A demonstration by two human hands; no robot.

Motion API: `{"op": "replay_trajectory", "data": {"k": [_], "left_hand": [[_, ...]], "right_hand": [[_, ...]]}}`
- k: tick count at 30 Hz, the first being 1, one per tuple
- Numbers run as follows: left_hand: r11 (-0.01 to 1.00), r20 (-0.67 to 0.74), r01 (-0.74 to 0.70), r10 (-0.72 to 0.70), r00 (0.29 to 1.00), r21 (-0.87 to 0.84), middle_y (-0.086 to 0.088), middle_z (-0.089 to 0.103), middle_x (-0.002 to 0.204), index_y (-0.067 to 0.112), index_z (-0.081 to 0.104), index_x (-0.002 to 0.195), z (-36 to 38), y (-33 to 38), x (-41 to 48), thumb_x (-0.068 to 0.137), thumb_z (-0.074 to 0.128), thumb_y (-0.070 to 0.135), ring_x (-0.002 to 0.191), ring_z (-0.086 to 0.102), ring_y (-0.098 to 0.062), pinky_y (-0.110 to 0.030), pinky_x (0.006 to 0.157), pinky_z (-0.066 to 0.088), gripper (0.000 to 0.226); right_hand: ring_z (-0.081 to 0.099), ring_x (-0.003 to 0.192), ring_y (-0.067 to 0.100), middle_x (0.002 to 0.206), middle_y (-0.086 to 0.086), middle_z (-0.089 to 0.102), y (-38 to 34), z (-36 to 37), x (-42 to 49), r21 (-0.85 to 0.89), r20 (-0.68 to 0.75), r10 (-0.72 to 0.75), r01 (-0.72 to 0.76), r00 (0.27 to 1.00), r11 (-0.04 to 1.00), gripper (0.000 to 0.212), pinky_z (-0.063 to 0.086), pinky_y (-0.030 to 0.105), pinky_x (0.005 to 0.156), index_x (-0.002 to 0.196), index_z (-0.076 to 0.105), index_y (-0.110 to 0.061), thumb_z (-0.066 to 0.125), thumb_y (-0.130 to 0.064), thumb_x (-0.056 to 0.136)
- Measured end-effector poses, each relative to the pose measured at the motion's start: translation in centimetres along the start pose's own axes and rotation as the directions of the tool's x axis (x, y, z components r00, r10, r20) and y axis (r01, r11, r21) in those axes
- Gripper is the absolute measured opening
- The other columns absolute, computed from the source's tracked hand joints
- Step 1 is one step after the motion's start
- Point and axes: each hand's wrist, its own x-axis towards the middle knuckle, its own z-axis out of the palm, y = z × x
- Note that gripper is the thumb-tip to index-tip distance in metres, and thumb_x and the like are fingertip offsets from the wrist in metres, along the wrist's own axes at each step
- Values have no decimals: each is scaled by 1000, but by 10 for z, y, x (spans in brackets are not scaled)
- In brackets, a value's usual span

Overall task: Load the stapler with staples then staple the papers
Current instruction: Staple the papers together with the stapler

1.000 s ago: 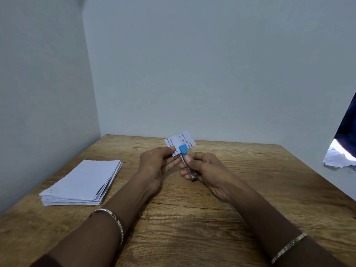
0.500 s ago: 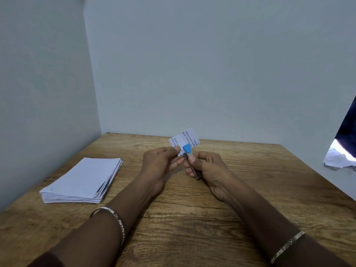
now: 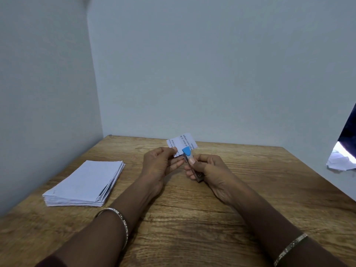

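stapler (image 3: 193,166) in right hand (image 3: 210,170) — paper slips (image 3: 182,144) pinched by left hand (image 3: 159,164)

My wooden table (image 3: 192,218), its brown grain running left to right, fills the lower part of the view and meets two pale walls (image 3: 212,74) at its far left corner. A stack of white papers (image 3: 84,185) lies flat on the table on my left, well apart from the middle, its edges slightly fanned and its long side angled toward the far wall. My two forearms reach out over the bare middle of the tabletop, and I cannot tell whether they rest on the wood.
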Motion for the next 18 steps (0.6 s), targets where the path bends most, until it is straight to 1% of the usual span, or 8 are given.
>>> {"op": "replay_trajectory", "data": {"k": [3,5,6,9,15,18], "left_hand": [[1000,-11,-7,7,1000,-3,-22,78,90,-8,65,98,-1,1,2,90,66,-1,76,78,-26,-26,59,62,11],[1000,1,-14,14,1000,1,-21,78,90,-5,65,91,-1,1,2,90,66,-1,75,78,-26,-26,59,62,4],[1000,5,-18,18,1000,4,-19,79,88,-2,65,86,-1,1,2,91,67,0,75,78,-26,-26,59,62,5],[1000,20,-20,21,1000,-8,-17,79,85,0,64,84,-1,1,2,91,67,1,76,78,-26,-27,59,62,8],[999,24,-28,29,999,-20,-17,79,85,-2,63,89,0,2,0,91,67,0,78,79,-26,-27,58,61,4],[999,26,-31,31,999,-10,-17,79,85,-2,63,88,1,1,-1,91,67,1,79,79,-27,-26,58,61,6]], "right_hand": [[69,73,19,88,14,75,0,-1,0,18,24,4,-4,1000,1000,16,57,28,72,108,72,-3,63,-11,98],[69,75,20,89,15,75,0,-1,0,34,32,-1,0,999,999,17,57,28,71,109,72,-2,62,-11,98],[69,75,20,89,15,75,0,-2,0,42,34,-4,2,999,999,18,56,27,71,110,72,-2,63,-12,98],[69,76,20,90,16,75,1,-2,0,59,36,-3,1,999,998,20,56,27,70,111,71,0,63,-13,97],[67,70,16,88,15,73,1,-2,1,92,31,-19,16,999,996,17,56,24,64,105,72,0,62,-13,98],[65,69,16,87,15,71,2,-4,1,106,35,-24,20,999,994,17,55,25,65,105,71,0,61,-12,99]]}}
